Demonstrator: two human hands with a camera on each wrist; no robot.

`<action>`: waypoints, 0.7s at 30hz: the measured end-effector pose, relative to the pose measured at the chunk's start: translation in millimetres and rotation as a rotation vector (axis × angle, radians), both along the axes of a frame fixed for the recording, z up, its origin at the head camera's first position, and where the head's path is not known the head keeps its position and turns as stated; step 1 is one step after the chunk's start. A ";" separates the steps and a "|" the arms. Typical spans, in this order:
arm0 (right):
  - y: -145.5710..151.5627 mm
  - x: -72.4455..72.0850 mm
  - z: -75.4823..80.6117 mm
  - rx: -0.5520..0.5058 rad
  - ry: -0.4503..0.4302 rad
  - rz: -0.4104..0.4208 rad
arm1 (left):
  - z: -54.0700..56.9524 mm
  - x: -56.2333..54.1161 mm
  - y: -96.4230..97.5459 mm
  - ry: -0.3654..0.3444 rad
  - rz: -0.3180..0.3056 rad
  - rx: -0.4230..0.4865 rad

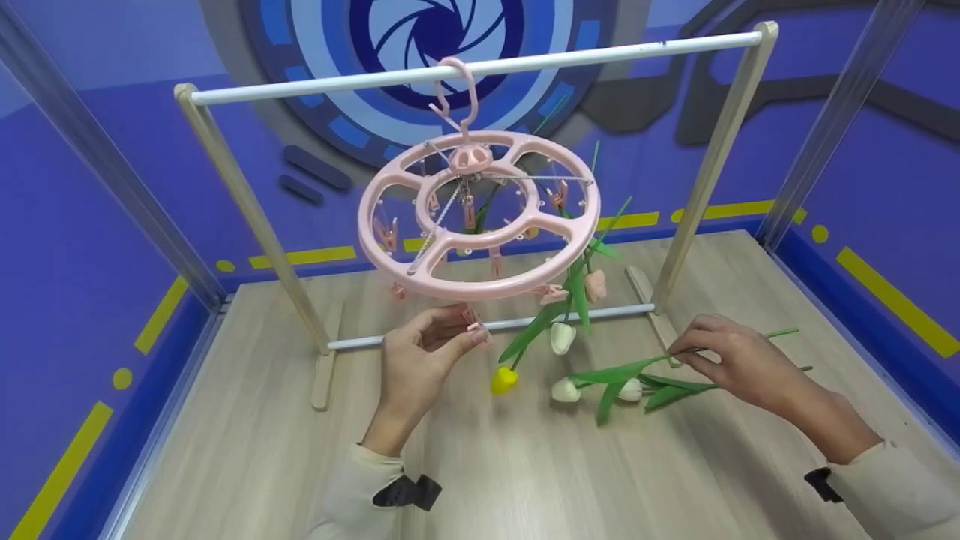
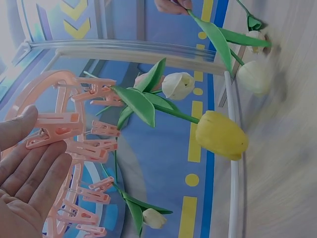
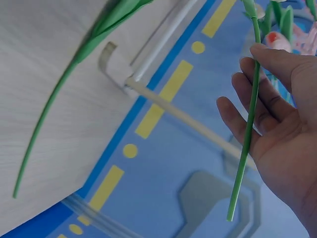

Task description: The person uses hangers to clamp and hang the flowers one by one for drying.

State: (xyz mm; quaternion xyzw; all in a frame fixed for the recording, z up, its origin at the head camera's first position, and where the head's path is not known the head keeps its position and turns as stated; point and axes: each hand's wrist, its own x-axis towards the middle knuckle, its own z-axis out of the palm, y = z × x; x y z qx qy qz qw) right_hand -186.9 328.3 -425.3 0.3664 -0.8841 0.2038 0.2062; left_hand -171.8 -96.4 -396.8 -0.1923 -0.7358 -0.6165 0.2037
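A round pink clip hanger [image 1: 480, 289] hangs by its hook from a white rod. At its near edge my left hand [image 1: 424, 367] pinches a pink clothespin [image 2: 55, 130] between thumb and fingers. My right hand [image 1: 750, 367] holds the green stem [image 3: 251, 104] of a white tulip [image 1: 566, 390]; its bloom points left, toward the hanger. Another white tulip [image 1: 630, 390] lies on the table beneath it. From the hanger's right side, bloom down, hang a yellow tulip [image 1: 504, 379], a white tulip [image 1: 562, 339] and a pink tulip [image 1: 595, 285].
A wooden stand with a white top rod [image 1: 600, 56] and a white lower rod [image 1: 356, 343] carries the hanger. Several more clothespins [image 2: 79, 214] dangle around the ring. Blue patterned walls [image 1: 67, 225] close in the wooden table [image 1: 247, 450] at the back and sides.
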 end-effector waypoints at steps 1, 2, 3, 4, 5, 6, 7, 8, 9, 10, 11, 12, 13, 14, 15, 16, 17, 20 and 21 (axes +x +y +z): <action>-2.7 1.0 1.7 0.004 -0.002 0.000 | -0.1 0.0 0.1 0.001 -0.001 0.001; -5.2 2.0 3.2 0.006 -0.003 0.003 | 0.0 0.0 0.2 0.001 -0.001 0.001; -7.6 2.9 4.6 0.006 -0.003 0.008 | 0.1 0.1 0.3 0.001 -0.002 0.002; -9.9 3.7 5.9 0.005 -0.002 0.018 | 0.2 0.2 0.4 0.000 -0.002 0.002; -12.2 4.2 7.0 0.004 0.001 0.030 | 0.3 0.2 0.5 -0.001 -0.001 0.001; -14.4 4.8 8.1 0.003 0.003 0.041 | 0.4 0.3 0.6 -0.003 0.000 0.001; -16.7 5.5 9.2 -0.001 0.003 0.053 | 0.6 0.4 0.7 -0.005 0.002 0.000; -18.9 6.2 10.4 -0.005 0.002 0.064 | 0.8 0.4 0.9 -0.006 0.000 0.005; -21.3 6.8 11.5 -0.008 0.000 0.075 | 0.9 0.4 0.9 -0.007 -0.002 0.009; -23.7 7.5 12.7 -0.010 -0.002 0.085 | 1.0 0.4 1.0 -0.008 -0.003 0.012; -26.2 8.3 13.9 -0.012 -0.005 0.093 | 0.9 0.3 1.0 -0.007 -0.006 0.018; -28.7 9.2 15.1 -0.015 -0.010 0.102 | 0.9 0.3 1.0 -0.007 -0.010 0.022; -31.2 10.0 16.4 -0.019 -0.017 0.113 | 0.9 0.4 1.1 -0.007 -0.014 0.026; -33.8 10.7 17.6 -0.022 -0.023 0.124 | 0.9 0.3 1.1 -0.006 -0.018 0.029; -36.4 11.3 18.9 -0.025 -0.026 0.135 | 0.8 0.3 1.1 -0.005 -0.018 0.028; -39.0 11.8 20.0 -0.028 -0.024 0.147 | 0.8 0.5 1.2 -0.005 -0.019 0.027; -41.5 12.3 21.2 -0.033 -0.024 0.159 | 0.8 0.6 1.2 -0.005 -0.019 0.024; -48.9 12.5 24.3 -0.044 -0.008 0.194 | 1.3 1.1 1.6 -0.009 -0.018 0.022; -51.2 12.5 25.3 -0.045 -0.004 0.200 | 1.4 1.1 1.7 -0.009 -0.018 0.022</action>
